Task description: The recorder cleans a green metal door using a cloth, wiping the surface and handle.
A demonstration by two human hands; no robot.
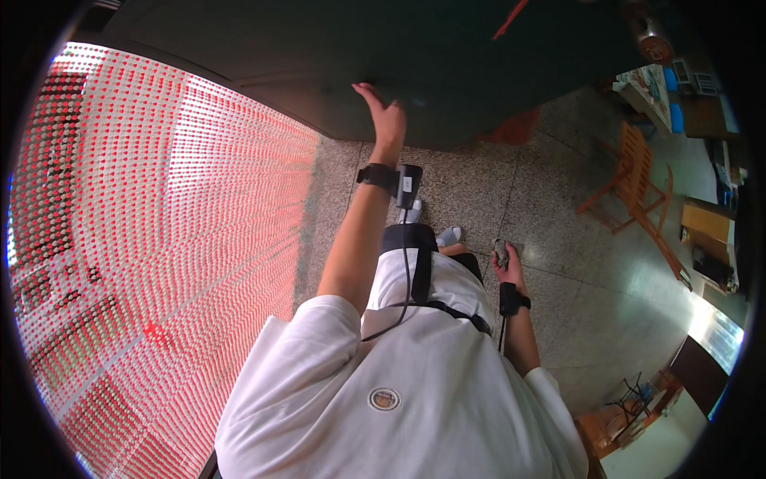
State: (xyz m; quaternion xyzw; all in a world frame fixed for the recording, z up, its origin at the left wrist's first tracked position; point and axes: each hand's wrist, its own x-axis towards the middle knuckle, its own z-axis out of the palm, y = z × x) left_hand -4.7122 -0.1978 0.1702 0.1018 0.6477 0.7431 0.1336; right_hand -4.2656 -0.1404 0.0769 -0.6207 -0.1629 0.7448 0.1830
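Note:
My left hand [388, 123] reaches forward to a large dark panel [299, 54]. Its fingers and thumb are spread, and it holds nothing that I can see. The fingertips look to be on or very close to the panel's surface; which of the two I cannot tell. Low at my right side, my right hand [510, 269] grips a crumpled grey cloth [501, 251]. Each wrist wears a black strap, and a cabled black device [409, 185] sits on the left one.
A curtain of red and white beads [227, 197] hangs close along my left. Speckled stone tiles [455, 173] cover the floor. To the right stands a folding wooden chair [634, 167], with a table [649, 90] beyond it. A red object [517, 127] shows at the panel's lower edge.

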